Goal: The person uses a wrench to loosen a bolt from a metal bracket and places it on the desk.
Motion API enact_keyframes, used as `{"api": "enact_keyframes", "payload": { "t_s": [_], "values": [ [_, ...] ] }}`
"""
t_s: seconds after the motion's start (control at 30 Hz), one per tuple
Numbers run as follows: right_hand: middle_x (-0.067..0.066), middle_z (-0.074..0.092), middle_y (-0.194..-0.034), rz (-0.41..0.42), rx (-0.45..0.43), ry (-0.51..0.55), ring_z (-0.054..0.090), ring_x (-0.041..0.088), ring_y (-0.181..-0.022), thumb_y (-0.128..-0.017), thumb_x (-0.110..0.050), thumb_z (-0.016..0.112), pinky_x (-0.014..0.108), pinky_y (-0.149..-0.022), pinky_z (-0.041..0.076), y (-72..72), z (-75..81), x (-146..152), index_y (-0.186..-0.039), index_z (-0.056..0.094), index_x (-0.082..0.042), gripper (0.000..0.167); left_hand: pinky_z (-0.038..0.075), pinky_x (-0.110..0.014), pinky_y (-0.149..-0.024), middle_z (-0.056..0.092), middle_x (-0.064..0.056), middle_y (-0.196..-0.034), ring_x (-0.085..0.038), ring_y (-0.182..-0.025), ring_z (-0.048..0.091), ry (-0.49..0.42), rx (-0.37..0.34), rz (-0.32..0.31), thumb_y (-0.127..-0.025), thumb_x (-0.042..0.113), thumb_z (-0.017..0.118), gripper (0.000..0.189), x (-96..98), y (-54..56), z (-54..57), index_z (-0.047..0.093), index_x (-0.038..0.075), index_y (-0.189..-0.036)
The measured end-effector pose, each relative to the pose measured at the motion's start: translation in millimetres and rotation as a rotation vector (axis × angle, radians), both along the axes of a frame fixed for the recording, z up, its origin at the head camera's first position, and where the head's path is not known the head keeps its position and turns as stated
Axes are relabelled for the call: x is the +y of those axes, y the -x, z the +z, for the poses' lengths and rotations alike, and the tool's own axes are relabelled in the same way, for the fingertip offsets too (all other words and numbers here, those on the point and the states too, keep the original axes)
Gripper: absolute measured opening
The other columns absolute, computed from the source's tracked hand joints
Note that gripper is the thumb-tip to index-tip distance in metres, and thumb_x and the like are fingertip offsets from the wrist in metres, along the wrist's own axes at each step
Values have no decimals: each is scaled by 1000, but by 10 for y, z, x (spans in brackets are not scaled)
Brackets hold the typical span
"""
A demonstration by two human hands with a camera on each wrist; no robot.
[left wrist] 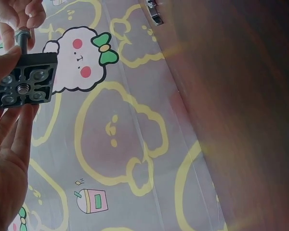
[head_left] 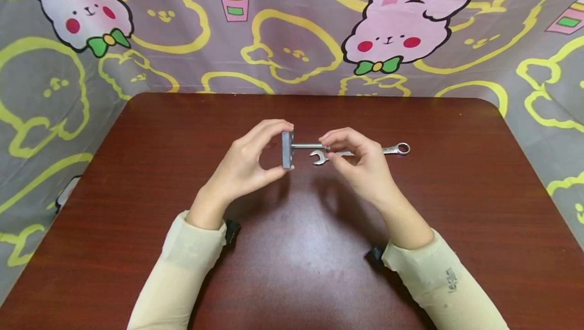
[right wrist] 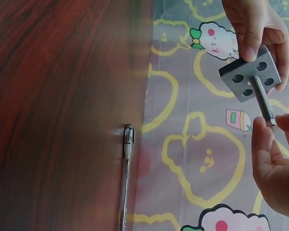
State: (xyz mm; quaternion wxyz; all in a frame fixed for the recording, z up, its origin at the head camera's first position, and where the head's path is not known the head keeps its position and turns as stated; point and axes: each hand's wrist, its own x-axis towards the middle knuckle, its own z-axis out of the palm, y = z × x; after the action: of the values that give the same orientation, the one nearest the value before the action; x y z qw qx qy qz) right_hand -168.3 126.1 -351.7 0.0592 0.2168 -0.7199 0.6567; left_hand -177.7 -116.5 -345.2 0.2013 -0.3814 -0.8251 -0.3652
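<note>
My left hand (head_left: 242, 162) holds a small square grey metal plate (head_left: 286, 150) by its opposite edges, thumb on one and fingertips on the other. A threaded bolt (head_left: 309, 146) stands out from the middle of the plate toward the right. My right hand (head_left: 365, 165) pinches the bolt's outer end, partly hiding it. In the right wrist view the plate's flat face (right wrist: 250, 85) has several round holes around the bolt (right wrist: 263, 98). The left wrist view gives its ribbed back (left wrist: 26, 77), with the bolt's tip showing at the centre. Both hands are above the table.
A combination wrench (head_left: 396, 149) lies on the dark reddish-brown table (head_left: 292, 279), behind the right hand, its middle hidden by the fingers. A cartoon-printed curtain (head_left: 292, 31) hangs behind and beside the table.
</note>
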Motion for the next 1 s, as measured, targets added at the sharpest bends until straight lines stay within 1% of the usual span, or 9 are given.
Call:
{"api": "enact_keyframes", "payload": {
  "t_s": [0.07, 0.23, 0.47, 0.57, 0.73, 0.8, 0.9, 0.97, 1.0],
  "values": [
    [-4, 68, -107, 10, 7, 15, 68, 6, -91, -84, 18, 60, 18, -75, 58, -5, 6, 7, -106, 64, 11, 23, 53, -35, -96, 61, -8, -130, -19, -120, 58, 8, 1, 3, -71, 2, 83, 66, 0, 8, -5, 55, 4, -131],
    [-6, 68, -108, 26, 16, 29, 66, 7, -92, -84, 17, 62, 19, -79, 58, -18, 21, 16, -108, 64, 12, 24, 55, -36, -93, 61, -8, -130, -18, -119, 59, 14, 2, 7, -71, 2, 81, 66, -1, 14, -11, 55, 5, -131],
    [-1, 68, -111, 46, 36, 24, 66, 10, -97, -85, 14, 65, 24, -85, 59, -48, 29, 27, -110, 65, 9, 25, 56, -34, -90, 60, -7, -130, -17, -116, 59, 8, -17, 21, -71, 3, 82, 66, -7, 2, -12, 55, 6, -131],
    [0, 70, -106, 49, 36, 42, 67, 12, -97, -86, 13, 66, 23, -83, 59, -57, 30, 34, -109, 65, 9, 24, 56, -34, -90, 60, -7, -130, -16, -116, 59, 3, -22, 24, -71, 3, 82, 66, -7, -8, -4, 55, 6, -132],
    [-3, 73, -97, 42, 32, 75, 68, 14, -93, -85, 15, 64, 19, -74, 57, -72, 29, 43, -106, 65, 9, 21, 56, -35, -89, 60, -8, -130, -18, -116, 59, -15, -27, 22, -70, 2, 83, 67, -5, -24, 1, 55, 6, -132],
    [-3, 73, -98, 51, 31, 99, 68, 14, -95, -85, 16, 63, 19, -75, 57, -75, 29, 49, -106, 64, 10, 21, 56, -34, -88, 60, -8, -130, -17, -115, 59, -25, -26, 25, -70, 1, 83, 68, -4, -30, 3, 55, 6, -132],
    [0, 73, -106, 69, 31, 135, 67, 17, -105, -86, 16, 62, 21, -81, 58, -73, 39, 69, -107, 64, 11, 22, 57, -32, -87, 61, -7, -129, -16, -114, 60, -38, -22, 32, -70, 1, 83, 68, -8, -49, 15, 55, 6, -132],
    [2, 73, -111, 56, 28, 132, 66, 17, -109, -87, 15, 62, 22, -84, 58, -67, 54, 90, -109, 64, 10, 23, 57, -32, -87, 61, -7, -129, -15, -113, 60, -40, -18, 38, -70, 2, 83, 68, -16, -64, 22, 55, 6, -132],
    [1, 73, -112, 35, 20, 109, 66, 16, -109, -88, 13, 62, 21, -84, 57, -61, 64, 100, -110, 64, 9, 23, 57, -32, -87, 61, -7, -128, -15, -113, 60, -40, -18, 40, -70, 1, 84, 68, -21, -72, 24, 55, 6, -132]
  ]
}}
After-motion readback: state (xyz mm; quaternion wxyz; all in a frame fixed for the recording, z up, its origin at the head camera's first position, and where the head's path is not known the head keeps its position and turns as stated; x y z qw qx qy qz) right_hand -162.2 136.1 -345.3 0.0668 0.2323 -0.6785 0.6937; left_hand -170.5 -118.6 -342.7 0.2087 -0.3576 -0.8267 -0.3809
